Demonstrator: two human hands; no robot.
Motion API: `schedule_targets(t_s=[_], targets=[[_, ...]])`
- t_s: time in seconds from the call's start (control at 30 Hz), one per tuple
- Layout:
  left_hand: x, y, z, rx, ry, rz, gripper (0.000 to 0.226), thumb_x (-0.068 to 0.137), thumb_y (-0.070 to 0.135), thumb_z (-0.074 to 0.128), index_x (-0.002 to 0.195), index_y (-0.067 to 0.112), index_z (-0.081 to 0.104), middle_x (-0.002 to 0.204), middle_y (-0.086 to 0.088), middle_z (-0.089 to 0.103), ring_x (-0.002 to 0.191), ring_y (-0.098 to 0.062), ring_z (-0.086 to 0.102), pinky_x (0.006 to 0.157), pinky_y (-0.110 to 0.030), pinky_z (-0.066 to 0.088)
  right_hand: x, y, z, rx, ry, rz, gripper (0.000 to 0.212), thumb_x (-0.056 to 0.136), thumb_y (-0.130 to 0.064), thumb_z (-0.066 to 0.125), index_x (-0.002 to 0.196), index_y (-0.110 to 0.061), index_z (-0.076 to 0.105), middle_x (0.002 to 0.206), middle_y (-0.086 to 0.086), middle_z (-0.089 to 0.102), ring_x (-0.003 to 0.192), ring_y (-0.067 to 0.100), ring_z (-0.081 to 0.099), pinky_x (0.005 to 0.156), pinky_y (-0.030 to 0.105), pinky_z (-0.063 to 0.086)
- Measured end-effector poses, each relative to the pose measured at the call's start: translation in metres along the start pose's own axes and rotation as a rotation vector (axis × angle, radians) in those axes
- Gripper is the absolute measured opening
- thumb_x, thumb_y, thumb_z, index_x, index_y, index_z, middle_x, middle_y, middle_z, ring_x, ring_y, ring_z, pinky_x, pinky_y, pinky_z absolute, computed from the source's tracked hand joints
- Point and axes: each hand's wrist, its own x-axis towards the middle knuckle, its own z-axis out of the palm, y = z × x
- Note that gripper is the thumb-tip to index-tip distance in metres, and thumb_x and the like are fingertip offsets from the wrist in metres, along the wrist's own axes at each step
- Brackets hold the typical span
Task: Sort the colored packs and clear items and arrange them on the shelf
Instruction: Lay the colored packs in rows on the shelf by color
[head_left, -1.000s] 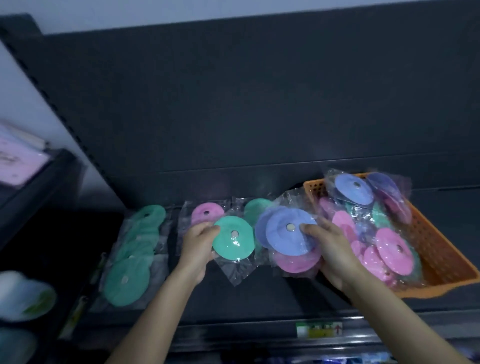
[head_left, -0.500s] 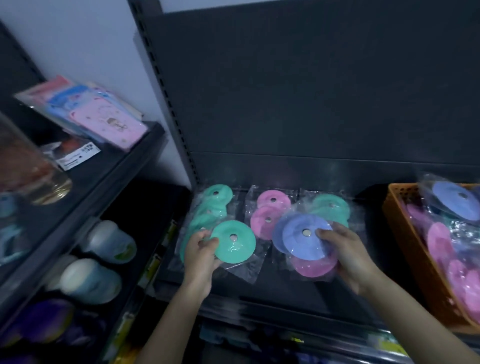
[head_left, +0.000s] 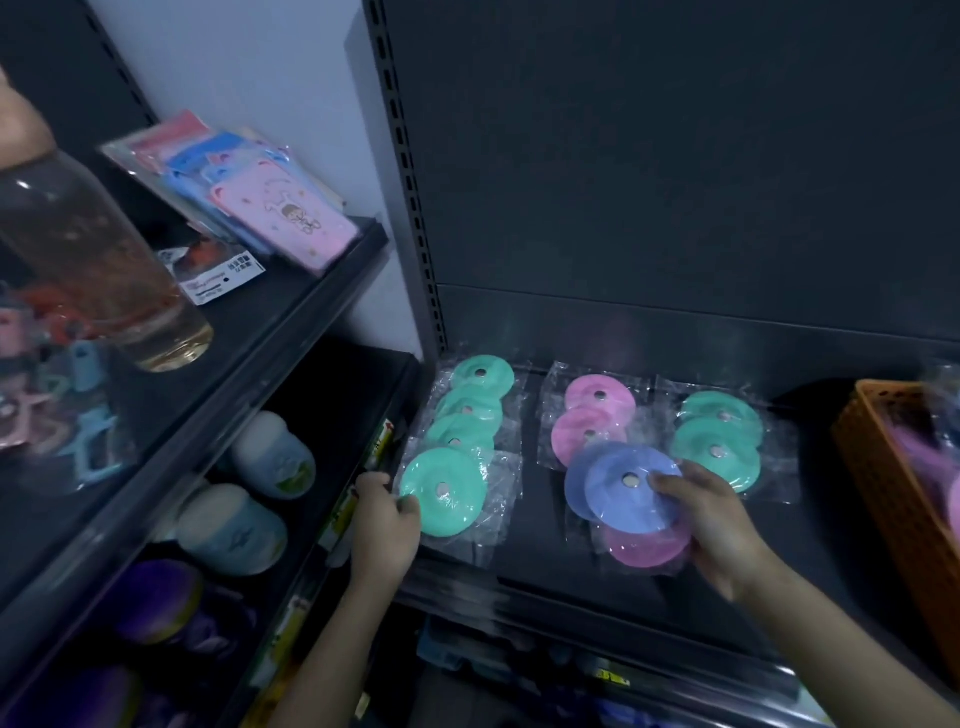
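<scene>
Left hand (head_left: 387, 525) pinches the left rim of a green disc pack (head_left: 444, 491), fingers curled round it, at the front-left corner of the shelf (head_left: 561, 577). Cannot tell if the pack is resting or lifted. It overlaps the front end of the green row (head_left: 470, 410), which runs back along the shelf's left edge. Right hand (head_left: 711, 525) grips a bundle near the front edge, mid-shelf: blue disc packs (head_left: 631, 483) on top, a pink pack (head_left: 647, 548) beneath, thumb over, fingers under. The bundle hides the front of the pink row (head_left: 597, 410). A second green row (head_left: 719, 441) lies just right of the pink row, with the right hand near its front pack. Orange basket (head_left: 883, 467) sits at the shelf's right end, contents blurred. On the neighbouring rack to the left are white jars (head_left: 272, 457), pink and blue card packs (head_left: 280, 218) and a clear bottle (head_left: 88, 270), blurred up close.
</scene>
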Motion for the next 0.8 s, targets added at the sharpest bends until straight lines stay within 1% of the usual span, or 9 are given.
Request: schedule_targets(t_s=[0.07,0.1,0.17,0.23,0.27,0.33,0.5,0.63,0.8], targets=[[-0.001,0.0,-0.002,0.171,0.032,0.092,0.061,0.084,0.019,0.066,0.134,0.001,0.035,0.109,-0.017,0.057,0.096,-0.029,0.056,0.078,-0.036,0.047,0.001,0.002,0.0,0.005,-0.002,-0.002,0.01,0.087,-0.004,0.058,0.092,-0.006,0.065,0.084,0.014,0.074,0.07,0.025,0.07,0.054,0.03,0.054],[-0.001,0.0,-0.004,0.269,0.045,0.184,0.073,0.081,0.026,0.07,0.139,0.002,0.032,0.12,-0.019,0.052,0.109,-0.035,0.05,0.089,-0.042,0.044,0.001,0.003,0.0,0.008,0.0,-0.003,0.01,0.086,-0.004,0.058,0.092,-0.006,0.065,0.084,0.014,0.073,0.069,0.025,0.07,0.054,0.03,0.053],[-0.003,0.002,-0.006,0.39,-0.014,0.414,0.084,0.079,0.032,0.069,0.147,0.012,0.025,0.142,-0.014,0.038,0.129,-0.036,0.034,0.106,-0.045,0.033,0.002,0.004,0.001,0.016,0.004,-0.008,0.01,0.086,-0.002,0.057,0.089,-0.007,0.066,0.084,0.014,0.073,0.069,0.025,0.07,0.055,0.03,0.054],[-0.003,0.002,-0.003,0.456,-0.158,0.544,0.082,0.082,0.035,0.061,0.15,0.031,0.014,0.158,0.0,0.013,0.144,-0.029,0.01,0.116,-0.045,0.02,0.002,0.006,0.001,0.021,0.008,-0.013,0.012,0.086,-0.001,0.056,0.087,-0.008,0.066,0.084,0.015,0.073,0.07,0.024,0.07,0.058,0.031,0.054],[-0.003,-0.001,0.0,0.487,-0.212,0.558,0.08,0.084,0.038,0.057,0.149,0.038,0.01,0.159,0.005,0.003,0.146,-0.024,-0.001,0.117,-0.045,0.016,0.002,0.007,0.001,0.02,0.011,-0.012,0.012,0.086,-0.001,0.056,0.088,-0.008,0.066,0.085,0.015,0.073,0.07,0.025,0.07,0.061,0.032,0.054],[-0.005,-0.005,0.005,0.568,-0.256,0.566,0.075,0.086,0.048,0.051,0.148,0.04,0.01,0.159,0.008,-0.001,0.145,-0.02,-0.007,0.118,-0.047,0.011,0.002,0.007,0.001,0.015,0.014,-0.009,0.011,0.086,-0.002,0.057,0.089,-0.007,0.066,0.085,0.015,0.073,0.07,0.025,0.07,0.062,0.032,0.054],[-0.015,-0.012,0.008,0.542,-0.213,0.574,0.071,0.083,0.052,0.058,0.144,0.028,0.031,0.152,-0.002,0.018,0.142,-0.027,0.011,0.115,-0.049,0.02,0.0,0.006,0.0,0.019,0.021,-0.015,0.012,0.086,-0.002,0.056,0.091,-0.006,0.066,0.086,0.015,0.073,0.072,0.026,0.07,0.061,0.031,0.054],[-0.012,-0.011,0.013,0.541,-0.259,0.53,0.074,0.088,0.048,0.053,0.149,0.031,0.015,0.158,-0.005,0.001,0.145,-0.025,0.001,0.117,-0.048,0.016,-0.002,0.007,0.001,0.006,0.025,-0.024,0.012,0.086,-0.001,0.056,0.093,-0.004,0.065,0.086,0.016,0.073,0.072,0.026,0.069,0.063,0.033,0.053],[0.0,-0.004,0.01,0.458,-0.264,0.453,0.087,0.08,0.048,0.064,0.149,0.033,0.013,0.157,-0.002,0.0,0.145,-0.027,0.003,0.117,-0.045,0.018,-0.005,0.006,0.002,0.014,0.003,-0.026,0.011,0.086,-0.002,0.057,0.094,-0.003,0.064,0.086,0.015,0.073,0.072,0.026,0.07,0.058,0.031,0.054]])
